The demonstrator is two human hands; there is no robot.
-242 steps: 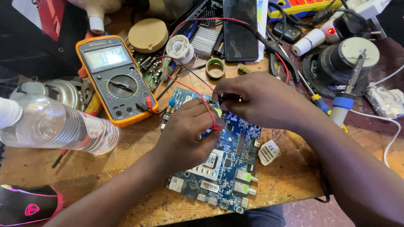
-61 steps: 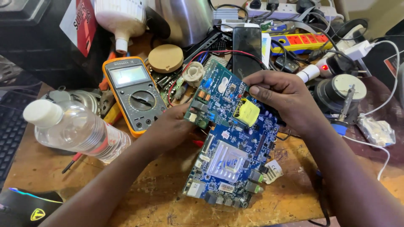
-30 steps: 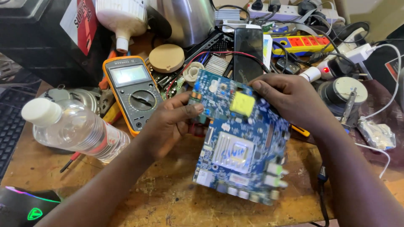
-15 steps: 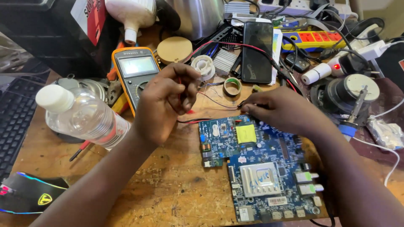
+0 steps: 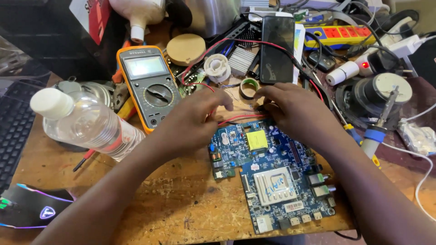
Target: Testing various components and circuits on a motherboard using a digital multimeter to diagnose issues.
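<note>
Worn wooden bench [image 5: 181, 208] carries a blue circuit board [image 5: 272, 177] lying flat, just below both hands. Left hand [image 5: 193, 120] curls its fingers over a red wire [image 5: 236, 119] at the board's top edge; right hand [image 5: 295, 113] pinches dark leads beside it, the fingertips nearly meeting. On the board below the grip sit a yellow square part [image 5: 257, 139] and a white rectangular label [image 5: 293, 206]. Left of the hands stands an orange-cased multimeter [image 5: 147, 86], then a clear plastic bottle [image 5: 86, 127] with a white cap. Above lies a dark phone [image 5: 277, 47].
</note>
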